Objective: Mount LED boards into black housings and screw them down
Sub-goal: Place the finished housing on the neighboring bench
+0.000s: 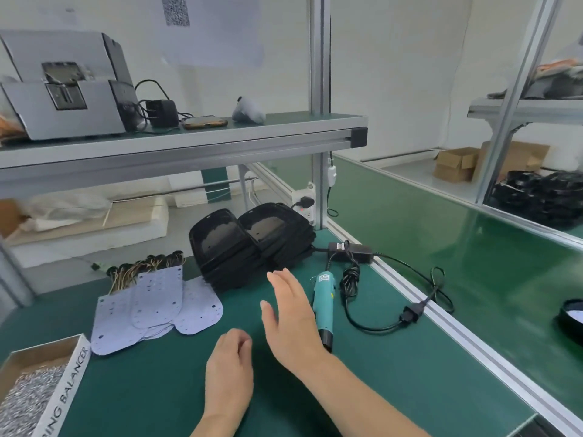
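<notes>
Green-matted counter (394, 383), head view only. Stacked black housings (252, 244) at the back, white LED boards (157, 305) fanned to their left with wired leads, cardboard box of screws (28, 389) near left. Teal electric screwdriver (323, 305) lying just beside the right hand (291, 320). Right grip open, flat, empty; left hand (228, 370) loosely curled, empty as far as can be seen. Nothing mounted yet: probably the start of a cycle. Next, likely: taking one housing off the stack and one board, then seating board in housing before reaching for screws.
</notes>
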